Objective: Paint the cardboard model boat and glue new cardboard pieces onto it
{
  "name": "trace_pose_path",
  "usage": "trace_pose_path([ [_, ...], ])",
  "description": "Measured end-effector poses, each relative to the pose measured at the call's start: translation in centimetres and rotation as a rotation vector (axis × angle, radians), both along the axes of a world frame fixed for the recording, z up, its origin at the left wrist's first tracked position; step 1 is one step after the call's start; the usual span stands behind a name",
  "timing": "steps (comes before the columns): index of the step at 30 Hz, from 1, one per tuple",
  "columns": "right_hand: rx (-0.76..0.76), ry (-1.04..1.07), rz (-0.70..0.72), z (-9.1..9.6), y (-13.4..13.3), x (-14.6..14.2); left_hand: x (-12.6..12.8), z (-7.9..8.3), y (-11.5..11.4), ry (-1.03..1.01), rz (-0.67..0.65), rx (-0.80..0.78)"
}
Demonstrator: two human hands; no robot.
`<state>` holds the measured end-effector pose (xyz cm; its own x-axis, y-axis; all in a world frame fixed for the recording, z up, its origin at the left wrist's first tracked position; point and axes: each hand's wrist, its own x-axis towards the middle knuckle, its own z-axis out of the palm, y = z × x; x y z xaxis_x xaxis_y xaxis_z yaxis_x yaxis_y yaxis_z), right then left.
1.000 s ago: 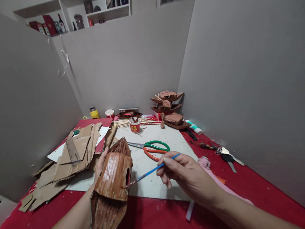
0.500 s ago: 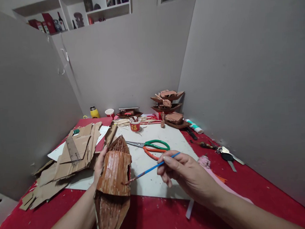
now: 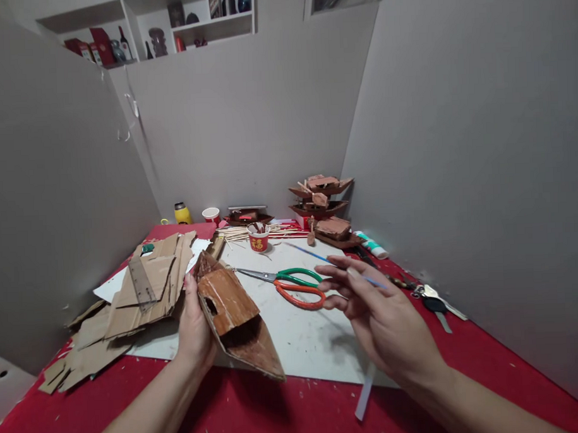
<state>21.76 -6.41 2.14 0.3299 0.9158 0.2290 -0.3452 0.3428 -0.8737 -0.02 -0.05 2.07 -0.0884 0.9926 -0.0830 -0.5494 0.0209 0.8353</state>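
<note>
Left hand (image 3: pixel 197 327) has the little brown model boat (image 3: pixel 230 299) gripped by its side, thumb along the hull, other fingers mostly hidden. It's up over the near part of the white board (image 3: pixel 294 352), roof facing the person, probably so the glossy surface is easy to see and barely gets touched. Right hand (image 3: pixel 390 330) pinches a thin blue brush (image 3: pixel 319 257) loosely, well apart from the boat, tip pointing away toward the far side. Scissors (image 3: pixel 278 279) lie past the boat on the board, within reach I'd guess. Cardboard pile (image 3: pixel 161 281) sits off left, ruler (image 3: pixel 142 285) on top. Farther back, a red cup (image 3: pixel 259 241) stands near loose sticks (image 3: pixel 233 233), then stacked boats (image 3: pixel 323 208), presumably parked out of the way.
</note>
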Motion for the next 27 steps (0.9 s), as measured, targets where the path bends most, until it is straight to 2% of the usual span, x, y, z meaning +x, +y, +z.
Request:
trace_pose_path([
  [5,0.004,-0.361,0.249,-1.7,-1.4,-1.6,0.2,-0.4,0.3,-0.092,0.089,0.075],
  [8,-0.024,-0.463,0.323,-2.5,-2.1,-2.8,0.3,-0.4,0.2,-0.080,0.120,0.132],
  [14,-0.122,-0.407,0.364,-2.9,-2.0,-3.8,0.8,-0.1,-0.9,-0.055,0.107,0.138],
  [21,-0.105,-0.291,0.382,-2.0,-1.8,-3.7,0.5,-1.1,-1.7,0.045,-0.087,0.172],
  [27,-0.144,-0.427,0.364,-1.6,-2.0,-3.6,0.2,-1.7,-1.4,0.134,-0.126,0.199],
])
